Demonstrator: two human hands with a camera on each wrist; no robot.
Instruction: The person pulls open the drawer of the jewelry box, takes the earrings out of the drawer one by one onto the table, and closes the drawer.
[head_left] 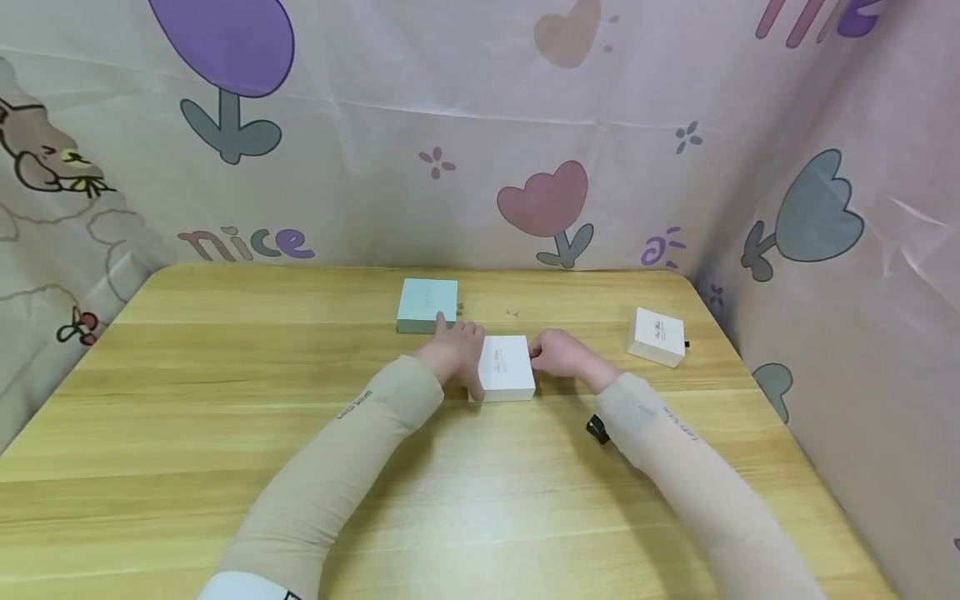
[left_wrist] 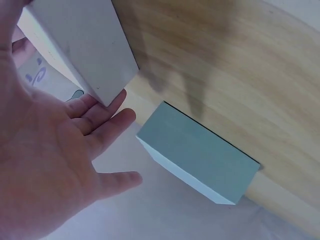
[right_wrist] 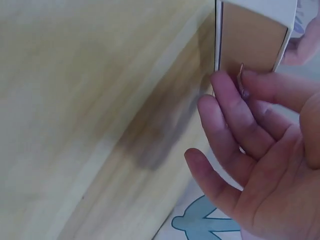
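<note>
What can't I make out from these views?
- Inside of the white box: hidden by its own walls, all views.
- Much of its left edge: behind the left grip, head view.
- Its upper part: cut off by the frame edge, left wrist view.
- Part of the pull tab: covered by the right grip, right wrist view.
- Lettering on the teal box: too small, head view.

On the desk (head_left: 480, 508), the middle box (head_left: 507, 369) is flanked by the left grip (head_left: 456, 350) and the right grip (head_left: 564, 354); at its right face, a tab (right_wrist: 241, 80) is apparently lodged within the latter. Behind that box, leftward, the rear box (head_left: 427, 302) is placed; well rightward, the end box (head_left: 657, 336).
</note>
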